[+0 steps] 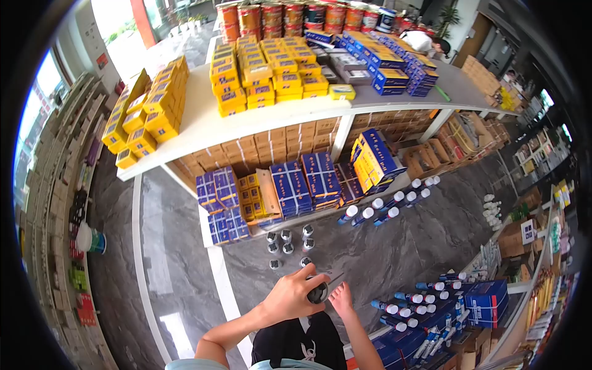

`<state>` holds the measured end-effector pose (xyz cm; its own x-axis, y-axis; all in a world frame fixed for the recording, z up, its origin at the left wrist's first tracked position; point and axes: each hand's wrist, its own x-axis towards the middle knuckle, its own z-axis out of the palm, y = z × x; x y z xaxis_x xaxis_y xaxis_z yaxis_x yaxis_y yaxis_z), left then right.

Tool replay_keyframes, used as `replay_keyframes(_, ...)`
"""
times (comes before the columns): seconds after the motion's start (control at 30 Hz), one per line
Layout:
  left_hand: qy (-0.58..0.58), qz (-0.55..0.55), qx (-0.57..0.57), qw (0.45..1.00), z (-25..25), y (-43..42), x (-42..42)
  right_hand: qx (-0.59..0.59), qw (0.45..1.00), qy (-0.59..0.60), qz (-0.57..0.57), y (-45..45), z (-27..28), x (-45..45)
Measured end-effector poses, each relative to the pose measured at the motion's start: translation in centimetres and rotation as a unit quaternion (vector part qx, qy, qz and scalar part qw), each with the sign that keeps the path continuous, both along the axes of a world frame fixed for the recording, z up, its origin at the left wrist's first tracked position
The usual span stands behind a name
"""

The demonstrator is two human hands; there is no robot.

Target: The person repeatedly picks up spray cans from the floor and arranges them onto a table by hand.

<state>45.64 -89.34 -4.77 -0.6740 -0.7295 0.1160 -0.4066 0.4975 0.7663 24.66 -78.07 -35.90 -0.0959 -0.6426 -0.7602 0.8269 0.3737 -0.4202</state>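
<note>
My left hand [288,300] is wrapped round a dark, round-ended can [318,293]. A thin dark stick [336,278] shows just beyond it, between my hands; what it is joined to is unclear. My right hand [341,297] is close to the can on its right, fingers partly bent and apart, with nothing visible in them. On the grey floor in front of my hands stand several silver cans with dark tops [287,248]. One of them [305,262] is right behind my left hand.
Ahead is a long counter [203,132] with yellow boxes [231,80], blue boxes [390,80] and paint tins [250,21]. White-capped blue bottles [368,213] stand before its lower shelf; more bottles [401,311] lie at right. A person [419,42] bends behind the counter.
</note>
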Motion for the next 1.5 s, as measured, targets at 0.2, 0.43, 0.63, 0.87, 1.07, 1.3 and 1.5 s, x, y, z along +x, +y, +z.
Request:
replay_keyframes(0.2,0.019,-0.104,-0.011,0.994,6.1,0.0,-2.2,-0.069,0.977,0.064,-0.190,4.0,4.0,-0.1)
replay_keyframes(0.43,0.075,-0.292,-0.064,0.951,12.5,-0.8,-8.4,-0.081,0.927,0.110,-0.349,8.3,10.8,-2.9)
replay_keyframes(0.63,0.163,-0.391,-0.066,0.903,14.8,1.1,-17.2,-0.100,0.830,0.181,-0.518,12.9,18.8,-6.1)
replay_keyframes(0.87,0.221,-0.502,0.010,0.836,15.7,12.0,-26.8,-0.037,0.770,0.233,-0.593,25.3,21.7,-10.2)
replay_keyframes(1.07,0.226,-0.655,0.010,0.721,14.8,21.8,-33.9,0.043,0.706,0.248,-0.663,36.7,21.4,-9.6)
replay_keyframes(1.3,0.113,-0.846,0.147,0.499,14.0,34.7,-40.7,0.123,0.613,0.216,-0.750,47.5,20.6,-4.5)
replay_keyframes(1.5,0.069,-0.928,0.214,0.297,13.9,48.0,-43.3,0.279,0.463,0.246,-0.804,52.7,17.6,0.9)
